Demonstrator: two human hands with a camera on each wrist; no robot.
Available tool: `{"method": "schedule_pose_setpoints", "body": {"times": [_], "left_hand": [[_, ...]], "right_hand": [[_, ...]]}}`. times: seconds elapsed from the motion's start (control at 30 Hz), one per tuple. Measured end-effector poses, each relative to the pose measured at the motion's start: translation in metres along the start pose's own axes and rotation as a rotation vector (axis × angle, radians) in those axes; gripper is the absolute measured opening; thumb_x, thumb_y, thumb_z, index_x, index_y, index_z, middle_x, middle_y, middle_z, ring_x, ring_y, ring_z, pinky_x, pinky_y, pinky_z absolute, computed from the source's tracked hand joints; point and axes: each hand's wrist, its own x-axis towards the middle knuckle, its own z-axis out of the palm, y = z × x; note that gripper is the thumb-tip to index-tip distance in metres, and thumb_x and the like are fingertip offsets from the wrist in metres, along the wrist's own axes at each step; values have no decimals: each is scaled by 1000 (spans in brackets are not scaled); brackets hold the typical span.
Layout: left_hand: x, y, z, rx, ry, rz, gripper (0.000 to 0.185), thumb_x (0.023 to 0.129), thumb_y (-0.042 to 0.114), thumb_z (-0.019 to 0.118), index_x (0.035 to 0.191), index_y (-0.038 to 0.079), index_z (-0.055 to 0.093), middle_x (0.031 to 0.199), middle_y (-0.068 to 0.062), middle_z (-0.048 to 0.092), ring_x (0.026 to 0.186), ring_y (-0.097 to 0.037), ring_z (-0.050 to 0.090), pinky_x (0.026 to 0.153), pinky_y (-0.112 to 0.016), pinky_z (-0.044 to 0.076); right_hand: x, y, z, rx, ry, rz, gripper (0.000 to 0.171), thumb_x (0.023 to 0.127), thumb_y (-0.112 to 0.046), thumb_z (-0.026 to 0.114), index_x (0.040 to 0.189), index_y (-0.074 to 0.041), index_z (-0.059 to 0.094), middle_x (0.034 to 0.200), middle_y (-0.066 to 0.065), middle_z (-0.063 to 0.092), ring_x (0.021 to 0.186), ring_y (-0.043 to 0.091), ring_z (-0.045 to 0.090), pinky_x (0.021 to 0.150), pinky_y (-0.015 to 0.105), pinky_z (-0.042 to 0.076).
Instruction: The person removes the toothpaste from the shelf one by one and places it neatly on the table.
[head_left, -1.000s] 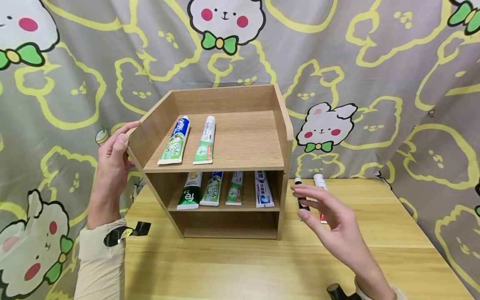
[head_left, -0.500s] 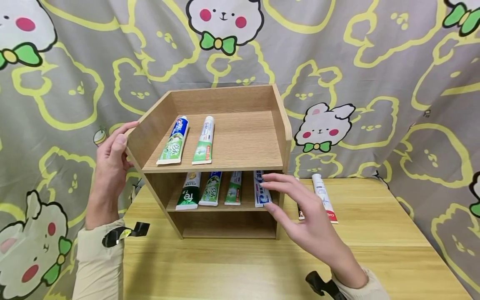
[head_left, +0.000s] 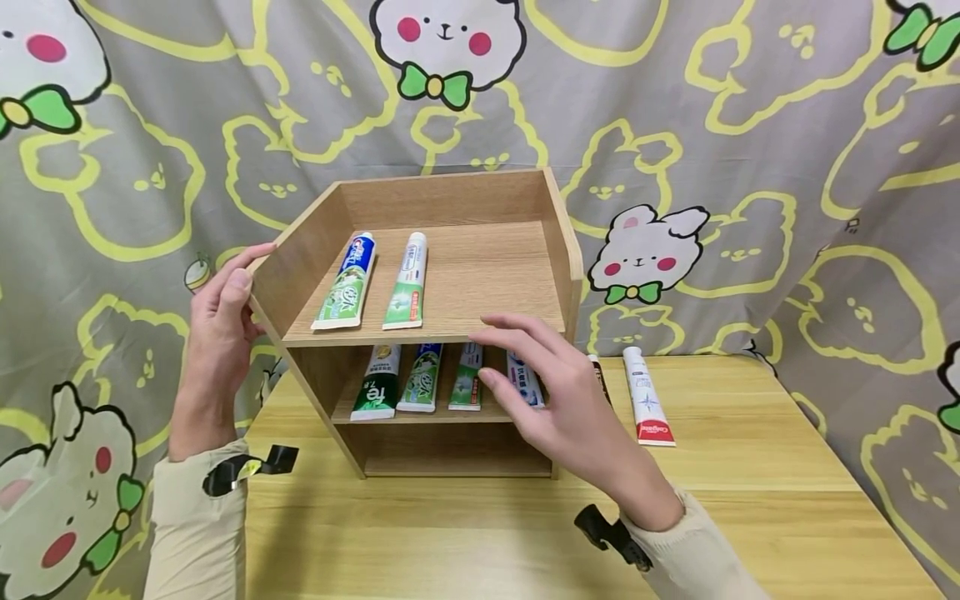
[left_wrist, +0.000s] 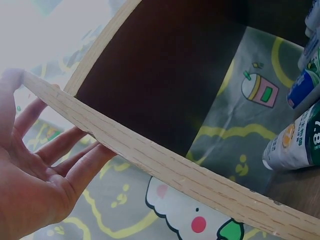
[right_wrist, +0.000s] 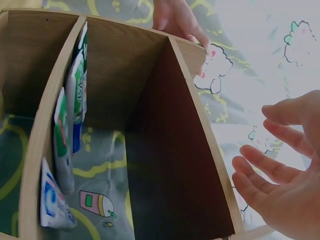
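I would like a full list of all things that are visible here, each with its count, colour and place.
wooden shelf unit: one, light brown, stands on the table, three levels.
top-shelf toothpaste tubes: two, green, white and blue, lie side by side at the left of the top level.
middle-shelf toothpaste tubes: four, green, white and blue, lie in a row; the rightmost is partly hidden by the right hand.
table toothpaste tubes: two, one white and red, one dark and mostly hidden, right of the shelf unit.
table: one, pale wood.
cartoon curtain: one, grey with yellow and white animals, behind.
left hand: holds the unit's left wall.
right hand: fingers spread, before the middle shelf.
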Motion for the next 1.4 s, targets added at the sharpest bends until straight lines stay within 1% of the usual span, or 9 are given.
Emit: {"method": "schedule_pose_setpoints", "body": {"times": [0.27, 0.63, 0.77, 0.9, 1.0, 1.13, 1.23, 1.33, 1.4], "left_hand": [[2, 1, 0, -11, -12, 12, 44, 101, 27, 52, 141, 8, 63, 134, -16, 48, 104, -31, 56, 64, -29, 60], [2, -2, -2, 4, 10, -12, 44, 101, 28, 53, 140, 10, 63, 132, -16, 48, 103, -32, 54, 62, -29, 59], [2, -1, -2, -5, 11, -9, 44, 101, 28, 53, 140, 10, 63, 133, -16, 47, 105, -32, 54, 63, -29, 60], [2, 0, -3, -1, 3, -10, 44, 102, 28, 52, 141, 10, 63, 134, -16, 47, 107, -32, 53, 66, -29, 60], [2, 0, -3, 2, -1, -6, 44, 102, 27, 52, 141, 9, 63, 135, -16, 47, 107, -32, 53, 66, -29, 60], [2, -1, -3, 8, -1, 0, 44, 102, 26, 52, 140, 9, 63, 134, -16, 47, 106, -32, 53, 65, -28, 60], [1, 0, -2, 14, -6, 0, 44, 102, 26, 51, 141, 9, 63, 135, -16, 47, 107, -32, 53, 65, -28, 60], [1, 0, -2, 20, -10, 2, 44, 102, 26, 51, 141, 10, 63, 135, -15, 47, 107, -32, 52, 66, -28, 60], [1, -1, -2, 17, -10, 1, 44, 102, 26, 51, 141, 10, 63, 136, -15, 47, 107, -32, 52, 65, -28, 60]], "right_hand": [[27, 6, 10, -59, -57, 45, 32, 99, -15, 68, 132, -12, 68, 137, 8, 61, 130, 17, 55, 108, 39, 46], [63, 13, 27, -98, -142, 129, 35, 100, -20, 67, 135, -16, 65, 134, -2, 61, 129, 12, 54, 108, 37, 44], [75, 13, 36, -125, -201, 200, 37, 100, -24, 67, 138, -19, 64, 134, 1, 61, 119, 15, 57, 96, 38, 50], [87, 12, 46, -196, -288, 268, 38, 102, -27, 65, 140, -23, 62, 132, 4, 63, 114, 18, 56, 89, 41, 49], [95, 11, 52, -269, -343, 304, 39, 102, -31, 63, 141, -25, 62, 126, 2, 66, 120, 21, 54, 92, 44, 45], [103, 9, 59, -349, -381, 352, 38, 103, -34, 61, 140, -28, 62, 106, -2, 65, 111, 22, 53, 89, 42, 41], [108, 9, 65, -380, -401, 392, 37, 103, -36, 59, 139, -30, 63, 109, -1, 64, 108, 21, 50, 86, 40, 38], [114, 9, 71, -410, -423, 435, 37, 103, -43, 58, 138, -32, 64, 124, 2, 62, 110, 23, 49, 86, 41, 37], [118, 9, 75, -434, -434, 463, 38, 102, -46, 58, 137, -32, 64, 124, 4, 61, 108, 23, 48, 86, 41, 36]]}}
